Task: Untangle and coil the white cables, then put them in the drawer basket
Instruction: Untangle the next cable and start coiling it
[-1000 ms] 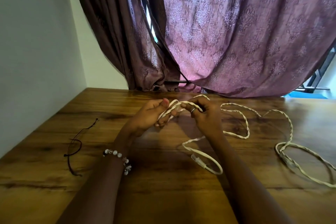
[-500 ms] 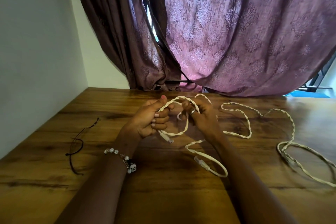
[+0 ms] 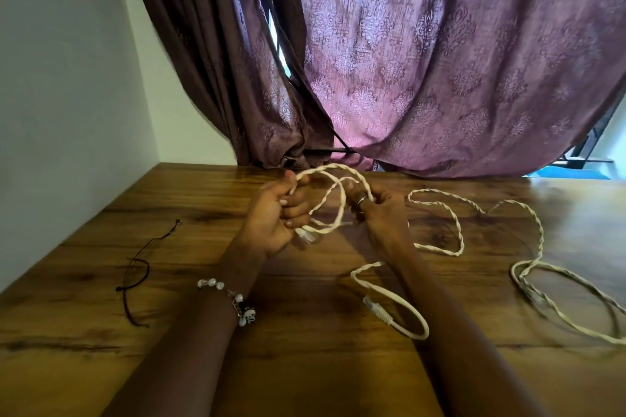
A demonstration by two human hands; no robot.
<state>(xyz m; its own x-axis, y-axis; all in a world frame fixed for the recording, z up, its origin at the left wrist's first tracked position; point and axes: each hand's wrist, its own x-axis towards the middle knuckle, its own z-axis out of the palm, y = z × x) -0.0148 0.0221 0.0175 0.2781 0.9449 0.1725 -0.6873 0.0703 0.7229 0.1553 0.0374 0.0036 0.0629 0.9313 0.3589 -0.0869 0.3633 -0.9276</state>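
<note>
While both hands grip, white cable loops between fingers.

White cables looped between left hand and right hand above wooden table.

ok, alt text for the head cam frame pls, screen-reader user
Two bare hands, left hand and right hand, hold loops of a twisted white cable above a brown wooden table; the rest of the cable trails across the table to the right. A thin dark cord lies at left, and purple patterned curtains hang behind.
</note>
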